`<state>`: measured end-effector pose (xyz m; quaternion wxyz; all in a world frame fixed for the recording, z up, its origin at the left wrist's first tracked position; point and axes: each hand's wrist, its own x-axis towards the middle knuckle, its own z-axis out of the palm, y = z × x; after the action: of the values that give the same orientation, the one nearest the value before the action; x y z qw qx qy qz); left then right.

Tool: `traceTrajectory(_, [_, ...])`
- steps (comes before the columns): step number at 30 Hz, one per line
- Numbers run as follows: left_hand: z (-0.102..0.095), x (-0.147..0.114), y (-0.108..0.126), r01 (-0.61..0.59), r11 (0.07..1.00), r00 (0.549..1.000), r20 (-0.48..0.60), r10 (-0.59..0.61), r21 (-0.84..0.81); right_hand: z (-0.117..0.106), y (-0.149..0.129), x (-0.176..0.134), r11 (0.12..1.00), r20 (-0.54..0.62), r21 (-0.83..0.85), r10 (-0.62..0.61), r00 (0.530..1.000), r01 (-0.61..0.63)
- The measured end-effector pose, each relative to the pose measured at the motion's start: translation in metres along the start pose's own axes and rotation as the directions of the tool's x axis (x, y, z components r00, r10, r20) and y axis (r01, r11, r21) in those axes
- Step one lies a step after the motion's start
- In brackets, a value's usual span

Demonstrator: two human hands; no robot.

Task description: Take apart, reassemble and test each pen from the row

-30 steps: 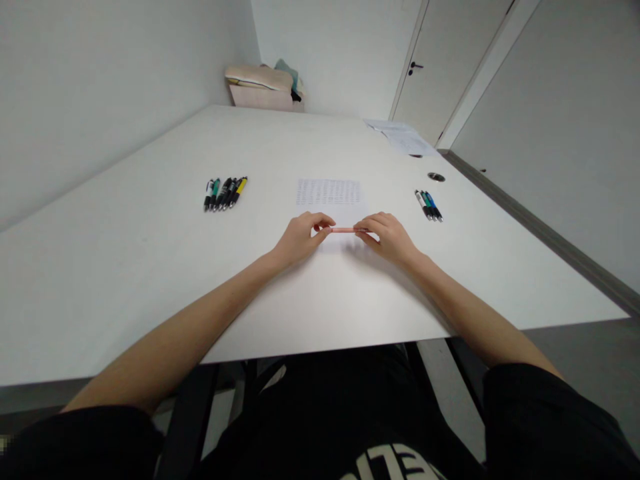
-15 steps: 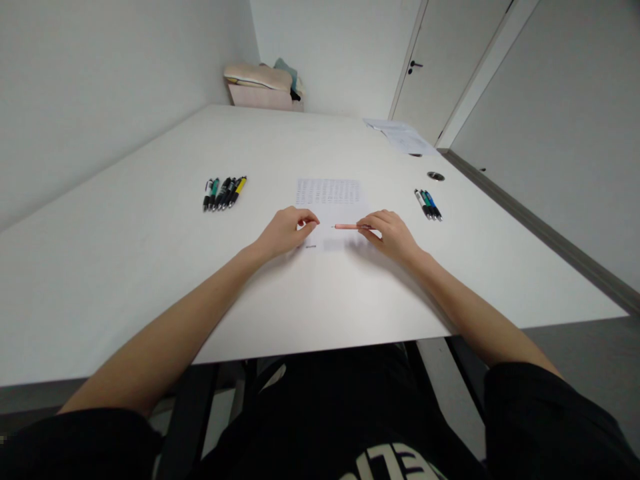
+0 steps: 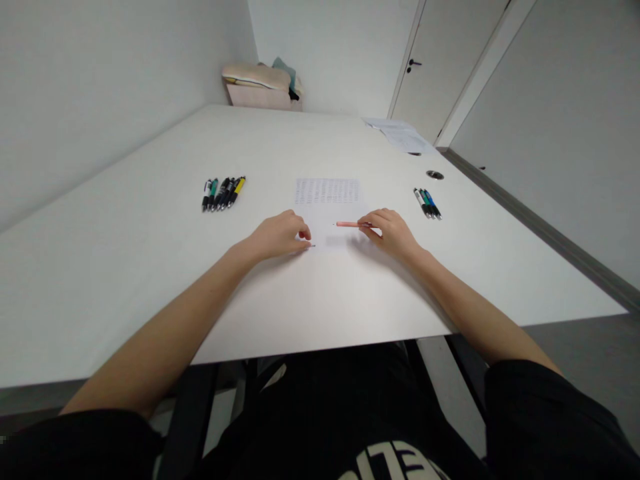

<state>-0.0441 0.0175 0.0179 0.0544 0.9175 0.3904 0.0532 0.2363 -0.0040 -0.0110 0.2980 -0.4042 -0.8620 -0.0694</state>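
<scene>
My right hand (image 3: 390,230) pinches a pink pen barrel (image 3: 347,225) between thumb and fingers. The barrel lies level above the paper, and a thin tip pokes out of its left end. Low over the left part of the sheet, my left hand (image 3: 283,233) has its fingers curled and its thumb close to the index finger. At those fingertips is a tiny dark, thin piece that looks like a pen spring (image 3: 313,246), its left end covered by the thumb. Beneath both hands lies a white sheet of paper (image 3: 327,193) with rows of print at its far end.
Several pens (image 3: 223,195) lie side by side on the left of the white table (image 3: 320,307). Another group of pens (image 3: 428,204) lies on the right. Farther back are loose papers (image 3: 403,137) and a round table fitting (image 3: 435,175). A box with cloth (image 3: 260,93) stands beyond.
My left hand has moved down and slightly left onto the small spring, now partly covering it. My right hand keeps the pink barrel in nearly the same place.
</scene>
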Motion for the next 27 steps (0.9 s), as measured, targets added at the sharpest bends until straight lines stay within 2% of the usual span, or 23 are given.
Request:
traceTrajectory(8, [0.0021,0.0005,0.0024,0.001,1.000,0.999,0.035,-0.001,0.009,0.0001,-0.0014,-0.0002,1.000,-0.022,-0.013,-0.008,1.000,0.008])
traceTrajectory(21, [0.0086,0.0023,-0.0002,-0.076,0.996,0.997,-0.034,0.074,-0.042,-0.0001,-0.0026,-0.0002,1.000,-0.001,0.009,0.005,1.000,-0.005])
traceTrajectory(27, [0.0098,0.0026,-0.0007,-0.076,0.996,0.997,-0.031,0.075,-0.052,0.0009,-0.0020,-0.0003,1.000,0.004,0.009,0.006,1.000,-0.006])
